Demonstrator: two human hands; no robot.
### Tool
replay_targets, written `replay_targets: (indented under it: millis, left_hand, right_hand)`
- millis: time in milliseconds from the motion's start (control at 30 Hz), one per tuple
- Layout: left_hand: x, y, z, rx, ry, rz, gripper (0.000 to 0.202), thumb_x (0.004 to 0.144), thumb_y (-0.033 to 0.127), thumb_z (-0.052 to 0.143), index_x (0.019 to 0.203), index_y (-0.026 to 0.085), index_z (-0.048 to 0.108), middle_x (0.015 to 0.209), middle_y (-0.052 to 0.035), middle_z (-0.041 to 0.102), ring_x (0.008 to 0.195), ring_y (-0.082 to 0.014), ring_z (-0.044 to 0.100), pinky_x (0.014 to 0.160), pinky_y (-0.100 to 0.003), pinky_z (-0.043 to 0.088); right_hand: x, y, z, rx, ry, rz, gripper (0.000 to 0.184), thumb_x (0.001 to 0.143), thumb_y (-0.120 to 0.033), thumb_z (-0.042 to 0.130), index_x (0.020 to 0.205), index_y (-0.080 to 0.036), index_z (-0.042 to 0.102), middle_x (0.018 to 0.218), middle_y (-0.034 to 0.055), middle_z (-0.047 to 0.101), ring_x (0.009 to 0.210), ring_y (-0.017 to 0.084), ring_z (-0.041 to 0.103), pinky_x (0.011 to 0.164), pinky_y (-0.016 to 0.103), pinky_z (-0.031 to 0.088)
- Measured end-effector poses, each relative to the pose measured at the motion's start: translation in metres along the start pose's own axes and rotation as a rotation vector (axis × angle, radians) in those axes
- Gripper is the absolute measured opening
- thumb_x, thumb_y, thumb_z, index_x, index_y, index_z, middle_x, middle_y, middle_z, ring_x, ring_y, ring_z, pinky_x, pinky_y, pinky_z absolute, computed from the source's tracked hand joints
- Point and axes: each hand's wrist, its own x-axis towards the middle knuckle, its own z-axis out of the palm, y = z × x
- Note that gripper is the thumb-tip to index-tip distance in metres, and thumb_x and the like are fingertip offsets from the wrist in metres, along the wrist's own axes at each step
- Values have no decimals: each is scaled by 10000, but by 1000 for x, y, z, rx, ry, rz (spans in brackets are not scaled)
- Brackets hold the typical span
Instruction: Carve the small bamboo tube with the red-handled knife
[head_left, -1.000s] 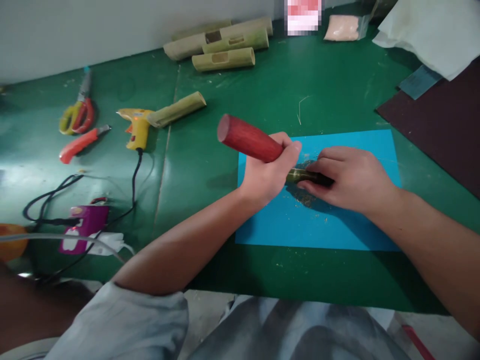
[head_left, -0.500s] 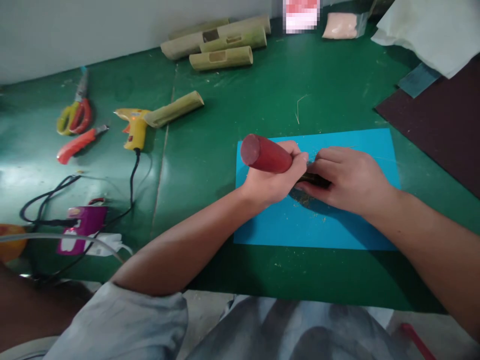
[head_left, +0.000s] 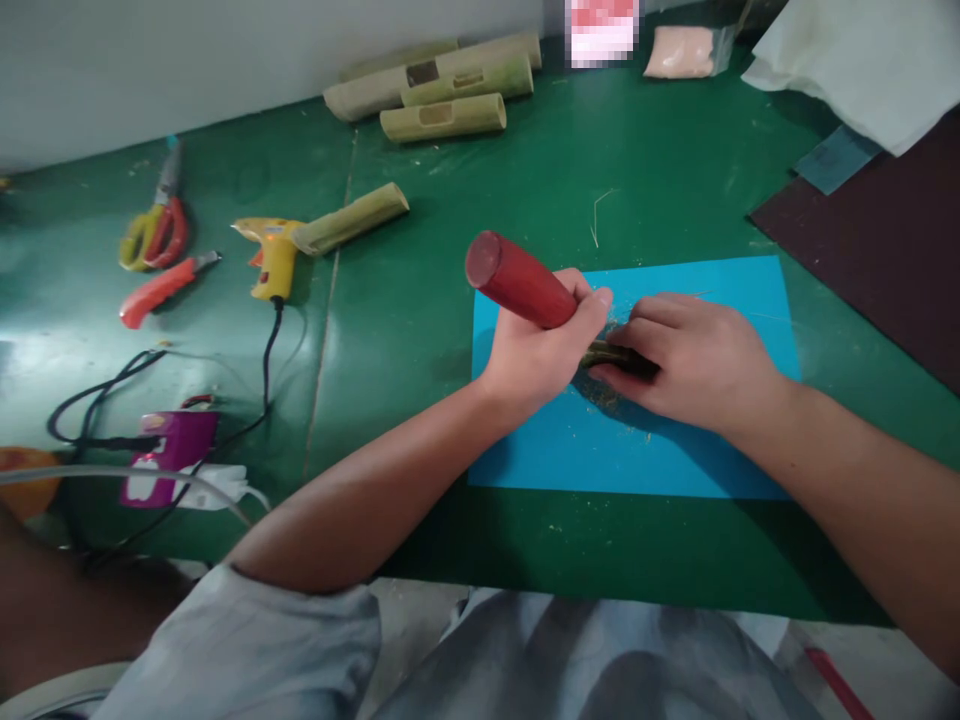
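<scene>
My left hand (head_left: 538,352) is wrapped round a tool with a thick red wooden handle (head_left: 516,279), which points up and to the left; its working end is hidden between my hands. My right hand (head_left: 697,362) presses down on a short dark green bamboo piece (head_left: 609,355) lying on a blue sheet (head_left: 675,460). Both hands meet over the sheet's upper middle. Fine shavings lie on the sheet beneath the bamboo.
On the green table (head_left: 420,330): a yellow glue gun (head_left: 273,256) beside a cut bamboo tube (head_left: 352,218), several bamboo tubes (head_left: 442,85) by the wall, scissors (head_left: 154,225), an orange cutter (head_left: 161,288), a purple power unit (head_left: 169,462) with cables. A dark mat (head_left: 885,240) lies right.
The red handle swung toward my hands and dropped low half a second ago, then lifted slightly up and left again. My right hand stays on the bamboo piece.
</scene>
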Motion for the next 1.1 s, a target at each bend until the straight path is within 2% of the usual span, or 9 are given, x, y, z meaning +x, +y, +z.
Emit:
replay_targets:
  millis: [200, 300, 400, 500, 700, 900, 1100]
  left_hand:
    - [-1, 2, -2, 68, -89, -11, 384, 880, 186, 674, 588, 217, 427, 578, 48, 374, 599, -113, 392, 591, -276, 407]
    - [-3, 6, -6, 38, -124, -74, 363, 839, 172, 664, 561, 215, 434, 560, 48, 375, 574, -105, 375, 571, -282, 384]
    - [-5, 7, -7, -3, -56, -105, 369, 849, 160, 658, 550, 213, 446, 558, 41, 410, 567, -101, 378, 567, -281, 389]
    - [-4, 5, -4, -9, 14, -41, 396, 908, 164, 668, 575, 213, 460, 576, 40, 434, 583, -106, 409, 586, -273, 419]
    - [0, -1, -2, -4, -58, 16, 388, 943, 146, 685, 627, 223, 474, 585, 54, 432, 576, -111, 428, 593, -276, 440]
    - [0, 10, -13, 55, -1, 44, 367, 945, 230, 687, 612, 218, 532, 635, 18, 533, 647, -127, 501, 647, -291, 469]
    - [0, 10, -13, 82, -72, 42, 356, 922, 234, 700, 613, 218, 523, 622, 26, 521, 616, -118, 471, 632, -293, 450]
  right_hand:
    - [-3, -1, 2, -17, 59, -33, 337, 1055, -419, 620, 888, -185, 796, 833, 94, 725, 801, 233, 632, 663, 369, 330]
    - [-4, 0, 2, -8, 76, -53, 326, 1045, -418, 639, 889, -179, 796, 840, 97, 729, 807, 232, 637, 671, 363, 337]
    - [-3, 1, 1, -20, 54, -74, 314, 1039, -418, 647, 893, -179, 790, 854, 98, 737, 813, 234, 639, 672, 361, 328]
    - [-3, 0, 2, -55, 62, -77, 322, 1041, -411, 626, 873, -182, 778, 843, 96, 734, 786, 227, 610, 668, 365, 300]
    - [-1, -6, 1, -44, 78, -14, 343, 1030, -417, 586, 862, -177, 765, 826, 104, 727, 782, 236, 597, 681, 376, 309]
    - [0, -9, -2, -88, 47, -3, 319, 1007, -401, 593, 833, -193, 760, 869, 117, 753, 810, 253, 581, 683, 392, 269]
    - [-1, -13, -1, -116, 65, 22, 291, 1032, -373, 600, 872, -187, 757, 839, 111, 719, 817, 259, 582, 701, 395, 285]
